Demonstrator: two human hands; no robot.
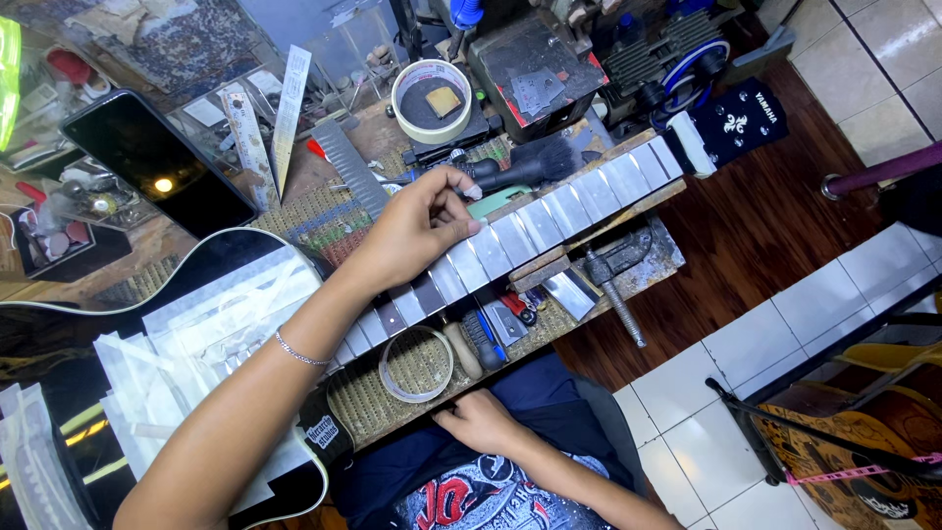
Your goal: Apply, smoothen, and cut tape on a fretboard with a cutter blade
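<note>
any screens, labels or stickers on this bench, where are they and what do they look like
Phone: upper left of the bench, flat, black rectangular screen, dark, reflecting a light.
Sticker: on the guitar body's edge beside the left forearm, small, black with white print.
Headstock logo: upper right, black headstock, white emblem and lettering.

My workbench (643,257) is a worn wooden top with a woven mat (373,397) spread over much of it. A guitar lies across it, black body (211,260) at my left, taped neck (549,216) running up to the right, headstock (731,123) past the bench edge. Beside the neck lie a roll of masking tape (432,101), a clear tape ring (416,364), two steel rulers (289,113), a black brush (535,165) and a phone (157,162). A metal clamp (618,270) grips the bench's right end.
</note>
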